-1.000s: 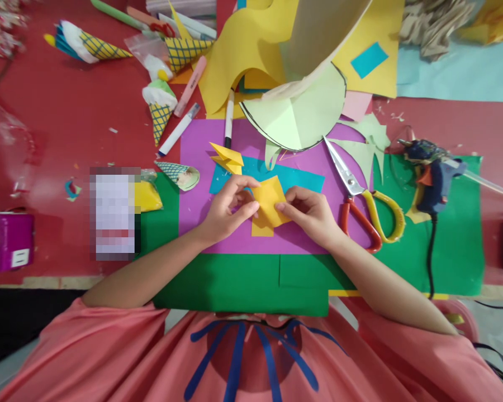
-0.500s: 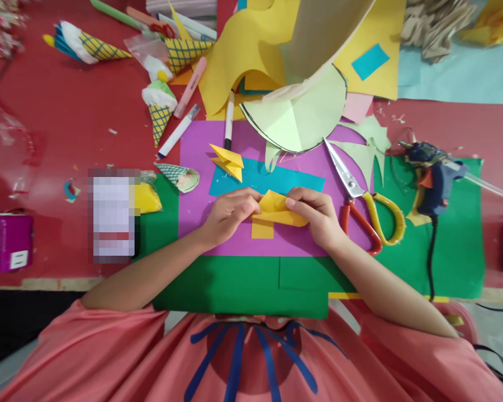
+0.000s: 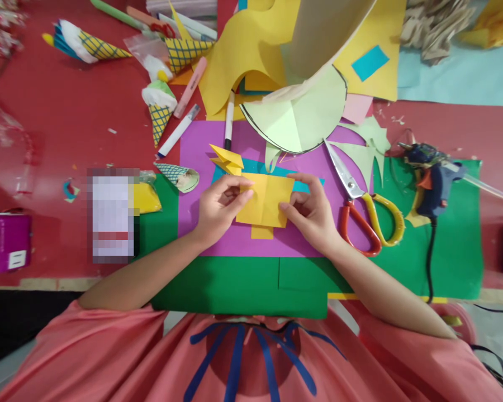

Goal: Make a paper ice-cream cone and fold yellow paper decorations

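Both the left hand [image 3: 218, 207] and the right hand [image 3: 311, 209] pinch the yellow paper square [image 3: 265, 200], opened flat over the purple sheet [image 3: 197, 167] near the table's front edge. Uneven pulling could probably skew its creases.

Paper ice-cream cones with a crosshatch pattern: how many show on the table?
4. One lies at the far left corner, one by the pens at the top, one with a green top beside the pink marker, and a teal one by the purple sheet. Others may hide under the paper.

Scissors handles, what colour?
One red, one yellow: scissors lie right of the right hand. Head view, the only one.
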Available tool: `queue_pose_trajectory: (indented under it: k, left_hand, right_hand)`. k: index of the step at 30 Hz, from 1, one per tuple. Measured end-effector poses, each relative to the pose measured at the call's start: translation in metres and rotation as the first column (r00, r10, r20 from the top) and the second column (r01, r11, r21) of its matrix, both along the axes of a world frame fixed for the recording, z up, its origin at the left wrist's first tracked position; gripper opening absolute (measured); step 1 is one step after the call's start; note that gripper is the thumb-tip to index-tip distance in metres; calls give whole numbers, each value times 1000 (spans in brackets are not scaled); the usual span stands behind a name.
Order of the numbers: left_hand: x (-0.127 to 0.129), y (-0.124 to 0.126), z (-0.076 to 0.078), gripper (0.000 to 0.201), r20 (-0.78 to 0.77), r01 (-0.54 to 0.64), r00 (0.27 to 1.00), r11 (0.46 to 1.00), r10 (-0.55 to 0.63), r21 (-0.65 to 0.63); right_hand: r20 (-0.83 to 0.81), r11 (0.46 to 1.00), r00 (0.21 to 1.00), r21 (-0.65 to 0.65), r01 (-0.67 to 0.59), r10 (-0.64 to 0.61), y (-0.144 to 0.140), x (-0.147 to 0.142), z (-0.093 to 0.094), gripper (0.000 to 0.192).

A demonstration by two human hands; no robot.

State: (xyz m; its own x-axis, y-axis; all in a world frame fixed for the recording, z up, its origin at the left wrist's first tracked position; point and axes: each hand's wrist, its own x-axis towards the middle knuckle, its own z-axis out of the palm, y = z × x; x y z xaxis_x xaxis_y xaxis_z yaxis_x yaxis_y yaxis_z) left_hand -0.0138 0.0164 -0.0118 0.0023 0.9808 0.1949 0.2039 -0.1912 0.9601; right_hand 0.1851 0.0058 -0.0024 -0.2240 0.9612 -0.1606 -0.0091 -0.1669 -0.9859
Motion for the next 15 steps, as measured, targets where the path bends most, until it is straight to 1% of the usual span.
queue_pose_trajectory:
  k: [2, 3, 4, 6, 7, 8, 11, 13, 15]
  left_hand:
    - [0, 1, -1, 8, 12, -13, 1000, 1000, 13, 9]
    - [0, 2, -1, 7, 18, -14, 1000, 1000, 14, 9]
    - [0, 2, -1, 7, 23, -14, 1000, 1000, 14, 5]
    - [0, 2, -1, 6, 29, -3, 1000, 1000, 3, -21]
    - [0, 2, 0, 7, 29, 9, 1000, 999, -8, -41]
    - [-1, 2, 0, 8, 28, 26, 999, 998, -25, -60]
    - [-3, 2, 1, 16, 46, 138, 990, 988, -135, -65]
    - [-5, 1, 0, 23, 72, 244, 968, 968, -239, -60]
    - [-6, -1, -1, 31, 113, 326, 942, 942, -316, -79]
  right_hand:
    - [27, 999, 1000, 43, -9, 8, -3, 0, 2, 51]
    - [42, 998, 999, 68, -3, 0, -4, 0, 2, 51]
    - [63, 995, 998, 97, 2, -8, -4, 1, 3, 46]
    - [105, 988, 994, 154, -9, -7, -3, 2, 4, 26]
    - [118, 986, 993, 168, -16, -4, -2, 2, 5, 17]
    - [120, 985, 993, 169, -17, -4, -1, 2, 5, 12]
    - [66, 994, 996, 102, 48, -55, 2, 3, 3, 10]
    - [7, 994, 994, 31, 108, -108, 4, 5, 0, 8]
    - [-45, 991, 990, -41, 128, -130, 6, 7, -3, 7]
